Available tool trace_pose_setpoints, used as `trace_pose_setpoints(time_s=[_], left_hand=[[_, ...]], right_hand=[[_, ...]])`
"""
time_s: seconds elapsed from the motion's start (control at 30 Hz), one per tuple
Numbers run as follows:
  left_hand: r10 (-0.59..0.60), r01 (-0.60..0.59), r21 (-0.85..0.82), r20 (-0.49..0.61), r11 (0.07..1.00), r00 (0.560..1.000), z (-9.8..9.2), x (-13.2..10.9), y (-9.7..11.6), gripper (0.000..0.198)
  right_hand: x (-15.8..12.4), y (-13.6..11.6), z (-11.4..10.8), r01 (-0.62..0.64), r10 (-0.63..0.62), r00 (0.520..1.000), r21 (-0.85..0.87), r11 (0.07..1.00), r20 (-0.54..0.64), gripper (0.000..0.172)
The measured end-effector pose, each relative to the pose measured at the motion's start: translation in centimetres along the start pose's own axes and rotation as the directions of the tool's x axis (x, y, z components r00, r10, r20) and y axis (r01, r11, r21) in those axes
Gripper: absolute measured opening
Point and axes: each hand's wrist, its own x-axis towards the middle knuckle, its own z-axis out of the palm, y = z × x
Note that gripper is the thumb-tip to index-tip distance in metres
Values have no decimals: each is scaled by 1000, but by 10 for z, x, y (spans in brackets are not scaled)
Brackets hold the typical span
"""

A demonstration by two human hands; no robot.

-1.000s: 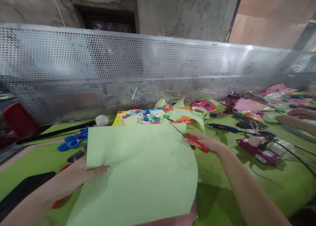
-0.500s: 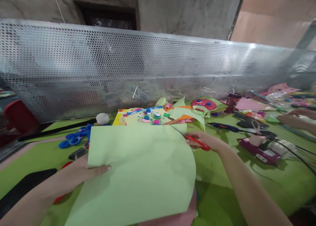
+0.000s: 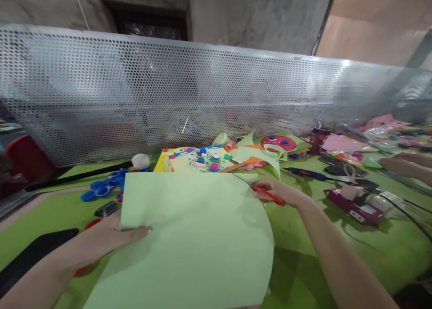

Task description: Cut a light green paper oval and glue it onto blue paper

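A large sheet of pale green paper fills the lower middle of the view, its right side cut to a curve. My left hand pinches its left edge, thumb on top and fingers hidden underneath. In my right hand are red-handled scissors, closed in my grip at the sheet's upper right. Their blades reach into the paper along the curved edge. Just behind the sheet lies a cream card decorated with coloured caps and pompoms. Something red shows partly under my left forearm.
Blue rings and a white ball lie at left. On the right are a soldering-iron-like tool, a purple power strip with cables, and another person's hand. A perforated metal panel stands behind.
The paper's curved right edge has shifted slightly right and covers more of the pink piece beneath. Both hands keep their hold, nearly in place. The other person's hand has moved slightly.
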Motion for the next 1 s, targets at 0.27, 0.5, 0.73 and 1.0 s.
trace_pose_setpoints(time_s=[0.27,0.5,0.73,1.0], left_hand=[[-14,15,19,-25,1000,1000,0,4,-4,49],[-24,25,27,-34,999,999,1,2,-5,45],[-74,73,45,9,996,997,1,0,-3,58],[-57,56,23,69,998,996,0,-3,3,48]], right_hand=[[-2,-8,1,51,-51,999,-4,999,16,39],[-1,-3,0,62,-62,997,-14,998,41,36],[-2,-7,1,52,-53,995,19,998,88,29],[-5,-12,-1,-7,4,994,25,1000,113,29]])
